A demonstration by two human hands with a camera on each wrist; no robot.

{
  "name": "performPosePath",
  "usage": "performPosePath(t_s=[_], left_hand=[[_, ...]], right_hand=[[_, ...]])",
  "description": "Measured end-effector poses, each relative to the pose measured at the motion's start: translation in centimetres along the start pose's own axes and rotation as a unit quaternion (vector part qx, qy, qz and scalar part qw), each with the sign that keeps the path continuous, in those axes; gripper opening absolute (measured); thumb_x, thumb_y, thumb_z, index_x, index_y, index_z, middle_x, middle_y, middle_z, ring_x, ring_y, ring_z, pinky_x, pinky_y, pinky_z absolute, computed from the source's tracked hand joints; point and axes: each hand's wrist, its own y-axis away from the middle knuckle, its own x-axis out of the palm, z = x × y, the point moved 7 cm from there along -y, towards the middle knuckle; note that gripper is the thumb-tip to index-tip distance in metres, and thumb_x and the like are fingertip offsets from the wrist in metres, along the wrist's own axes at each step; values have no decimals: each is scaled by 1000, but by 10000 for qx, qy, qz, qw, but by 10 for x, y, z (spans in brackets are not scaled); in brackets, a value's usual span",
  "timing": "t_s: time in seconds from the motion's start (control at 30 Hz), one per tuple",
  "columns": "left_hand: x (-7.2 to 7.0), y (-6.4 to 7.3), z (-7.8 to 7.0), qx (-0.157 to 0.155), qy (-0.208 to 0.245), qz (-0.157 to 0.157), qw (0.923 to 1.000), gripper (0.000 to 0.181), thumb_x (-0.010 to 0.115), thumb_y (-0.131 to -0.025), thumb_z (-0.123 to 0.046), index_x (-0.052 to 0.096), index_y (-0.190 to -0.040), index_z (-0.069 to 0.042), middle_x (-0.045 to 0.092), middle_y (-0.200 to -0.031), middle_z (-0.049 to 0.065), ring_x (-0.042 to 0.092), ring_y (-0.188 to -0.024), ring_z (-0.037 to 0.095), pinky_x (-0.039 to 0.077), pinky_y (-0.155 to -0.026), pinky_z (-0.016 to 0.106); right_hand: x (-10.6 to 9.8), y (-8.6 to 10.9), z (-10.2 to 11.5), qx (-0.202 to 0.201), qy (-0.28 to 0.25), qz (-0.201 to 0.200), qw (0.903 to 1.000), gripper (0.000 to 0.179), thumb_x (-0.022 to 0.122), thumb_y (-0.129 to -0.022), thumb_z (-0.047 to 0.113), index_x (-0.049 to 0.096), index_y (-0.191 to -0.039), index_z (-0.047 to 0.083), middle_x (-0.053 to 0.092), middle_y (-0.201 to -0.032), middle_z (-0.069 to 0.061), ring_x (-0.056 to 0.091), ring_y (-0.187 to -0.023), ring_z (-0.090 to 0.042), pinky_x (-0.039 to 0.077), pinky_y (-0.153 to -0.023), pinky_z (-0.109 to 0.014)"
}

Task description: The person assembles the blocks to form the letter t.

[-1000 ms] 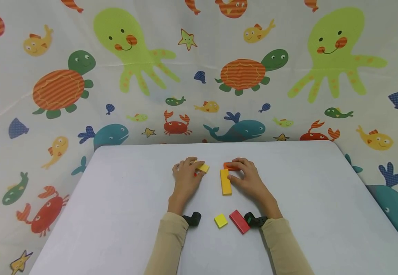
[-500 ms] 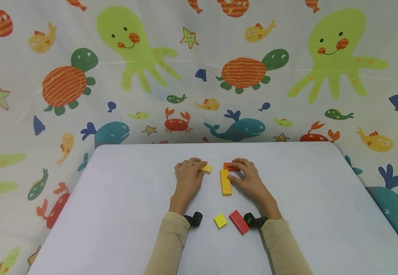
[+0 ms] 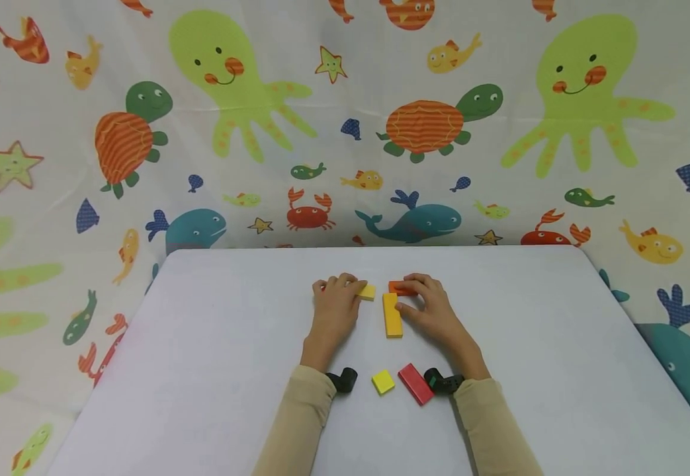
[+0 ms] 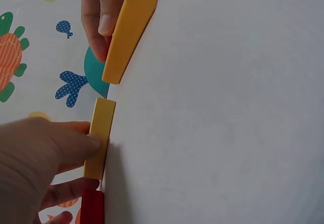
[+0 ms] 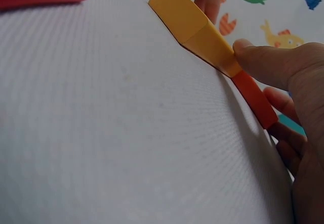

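This looks like a play corner, maybe in a home; I can't tell for sure. Toy blocks (image 3: 391, 316) lie on a white table (image 3: 547, 344). Behind, on the far side, a cloth (image 3: 345, 106) shows happy octopuses (image 3: 585, 59), turtles (image 3: 425, 127) and whales (image 3: 419, 223).

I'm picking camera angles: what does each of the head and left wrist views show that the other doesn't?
Only the head view shows the small yellow block, the near red block beside it and the sleeves. Only the left wrist view shows the pale yellow block end to end and a clear side of the far red block, at most a sliver from the head. Both share the left hand, right hand, long yellow block, white table and printed backdrop.
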Motion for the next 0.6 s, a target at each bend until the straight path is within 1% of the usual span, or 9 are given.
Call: performPosePath(t_s=[0.17,0.3,0.43,0.6], left_hand=[[0,-2,-1,65,-12,-51,10000,33,67,-103,-25,70,-136,-25,67,-130,0,59,-119,25,40,-111,52],[0,-2,-3,107,57,-58,9999,33,67,-103,-23,71,-136,-24,68,-129,1,59,-117,25,45,-109,47],[0,-1,-4,139,245,8,9996,34,68,-102,-22,70,-136,-21,68,-129,2,59,-116,24,51,-105,40],[2,-1,-3,82,454,82,9989,36,67,-103,-22,68,-138,-20,66,-130,2,58,-117,23,53,-106,37]], right_hand=[[0,-3,1,-56,-6,-61,10000,46,79,-93,24,66,-136,12,53,-149,-16,41,-139,-41,34,-118,-65],[0,-4,0,-69,4,-79,9999,46,79,-93,23,67,-136,12,53,-149,-16,42,-138,-41,33,-118,-65],[1,-3,-1,7,34,-22,10000,46,79,-94,24,66,-137,13,52,-149,-15,41,-139,-40,34,-118,-65],[1,-3,-1,84,3,33,10000,47,79,-94,25,66,-137,14,52,-150,-14,40,-141,-39,34,-120,-64]])
